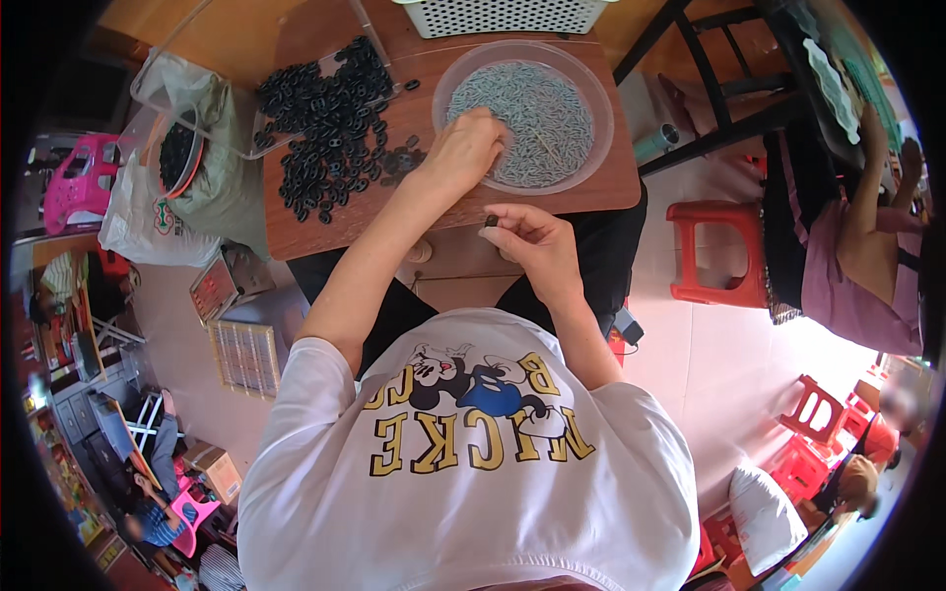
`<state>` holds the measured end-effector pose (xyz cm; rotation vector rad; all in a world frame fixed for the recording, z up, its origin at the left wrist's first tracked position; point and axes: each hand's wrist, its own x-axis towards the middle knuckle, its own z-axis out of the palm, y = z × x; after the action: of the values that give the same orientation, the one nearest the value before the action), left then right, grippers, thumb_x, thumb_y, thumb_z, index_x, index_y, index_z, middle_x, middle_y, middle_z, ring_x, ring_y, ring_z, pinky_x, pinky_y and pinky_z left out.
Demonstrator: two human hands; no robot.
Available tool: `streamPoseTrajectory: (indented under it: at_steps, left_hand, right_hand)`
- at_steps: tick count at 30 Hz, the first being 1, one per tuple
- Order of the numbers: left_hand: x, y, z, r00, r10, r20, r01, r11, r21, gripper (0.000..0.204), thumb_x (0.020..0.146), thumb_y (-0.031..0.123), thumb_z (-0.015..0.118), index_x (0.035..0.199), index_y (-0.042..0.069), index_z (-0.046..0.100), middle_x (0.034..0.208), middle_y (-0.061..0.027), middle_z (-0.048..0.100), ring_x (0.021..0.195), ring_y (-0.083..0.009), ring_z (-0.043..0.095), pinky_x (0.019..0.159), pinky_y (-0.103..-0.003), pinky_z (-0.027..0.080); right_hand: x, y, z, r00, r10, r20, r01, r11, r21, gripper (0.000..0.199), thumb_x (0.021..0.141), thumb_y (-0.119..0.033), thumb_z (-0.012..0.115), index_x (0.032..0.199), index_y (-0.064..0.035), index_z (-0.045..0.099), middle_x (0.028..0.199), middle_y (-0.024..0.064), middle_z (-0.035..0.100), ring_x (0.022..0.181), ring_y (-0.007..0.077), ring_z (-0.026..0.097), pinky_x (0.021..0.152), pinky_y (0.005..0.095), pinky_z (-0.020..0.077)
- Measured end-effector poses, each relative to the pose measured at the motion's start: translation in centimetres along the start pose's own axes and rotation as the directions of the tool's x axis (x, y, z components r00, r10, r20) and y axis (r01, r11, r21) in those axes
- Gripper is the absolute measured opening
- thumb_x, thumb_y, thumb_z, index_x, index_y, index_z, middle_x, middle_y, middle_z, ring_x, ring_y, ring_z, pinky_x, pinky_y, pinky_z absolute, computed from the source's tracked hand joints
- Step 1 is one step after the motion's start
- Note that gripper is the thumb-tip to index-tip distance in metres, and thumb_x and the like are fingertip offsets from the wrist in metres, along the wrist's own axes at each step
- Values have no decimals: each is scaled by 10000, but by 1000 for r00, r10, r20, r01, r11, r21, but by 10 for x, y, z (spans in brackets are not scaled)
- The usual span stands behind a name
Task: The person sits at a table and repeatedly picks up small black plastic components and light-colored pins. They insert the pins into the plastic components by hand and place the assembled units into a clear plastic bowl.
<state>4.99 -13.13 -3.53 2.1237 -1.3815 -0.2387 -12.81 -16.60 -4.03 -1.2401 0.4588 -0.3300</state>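
Left hand (pixel 468 143) is over the near-left part of the round clear tub (pixel 604 148), back of the hand up, fingers bent and bunched toward the small grey-blue pieces (pixel 532 94) inside; fingertips mostly hidden, so cannot tell whether they pinch a piece or only touch the heap. Left wrist crosses the tub's left side, forearm slanting over the front edge of the brown bench (pixel 360 222). Right hand (pixel 537 246) is off the bench, just in front of its near edge and below the tub, above the person's lap; thumb and index finger are pressed together on a small dark piece (pixel 491 221), the other fingers loosely curled. Piece sits at the fingertips, partly covered, exact shape too small to tell. Two hands near each other but apart, right one nearer the body. Black oval pieces (pixel 330 163) with holes lie in a loose spread on the left half of the bench, some running back into the clear box at the far left; a small separate cluster (pixel 402 161) lies just beside the left forearm. Thin tan stick (pixel 548 145) rests on the heap in the tub. White perforated basket (pixel 507 18) stands at the bench's far edge, behind the tub.
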Motion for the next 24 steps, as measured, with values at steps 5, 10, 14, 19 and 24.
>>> streamPoseTrajectory:
  at_steps: [5, 10, 14, 19, 24]
  left_hand:
    - [6, -4, 7, 997, -19, 81, 17, 999, 27, 90, 758, 15, 609, 830, -36, 628, 859, -182, 566, 846, -366, 578, 735, -414, 452]
    - [2, -3, 11, 999, 19, 42, -20, 999, 28, 51, 759, -15, 560, 745, -38, 604, 860, -202, 577, 807, -378, 593, 691, -418, 469]
    - [-3, -1, 6, 990, 22, -140, -43, 989, -144, 101, 794, 15, 595, 890, -15, 597, 816, -141, 603, 763, -304, 587, 685, -361, 455]
    - [-43, 9, -19, 942, -334, 23, 205, 523, -827, 130, 847, 50, 605, 964, -7, 617, 844, -50, 627, 726, -120, 581, 647, -260, 463]
    - [-91, 11, -29, 865, -453, 216, 174, -134, -976, 110, 857, 48, 606, 956, 1, 617, 860, -56, 633, 741, -96, 591, 689, -197, 500]
  right_hand:
    - [-3, -4, -20, 998, 40, -38, -30, 971, 238, 149, 811, -34, 645, 950, 16, 655, 836, 61, 667, 693, 67, 560, 639, 194, 428]
    - [4, -12, -22, 997, -1, -83, 29, 942, 335, 144, 842, -56, 621, 966, 17, 640, 861, 79, 667, 734, 83, 576, 669, 198, 432]
    - [9, -16, -20, 995, 9, -97, 31, 915, 402, 150, 857, -70, 614, 985, 8, 621, 839, 66, 653, 718, 79, 563, 667, 195, 431]
    - [12, -16, -14, 999, 38, 26, -46, 876, 481, 153, 865, -80, 609, 985, 15, 604, 808, 61, 638, 709, 83, 568, 635, 192, 431]
    - [18, -14, 9, 1000, 29, 3, -27, 912, 410, 193, 860, -61, 610, 1032, 25, 603, 830, 71, 642, 730, 94, 586, 644, 186, 451]
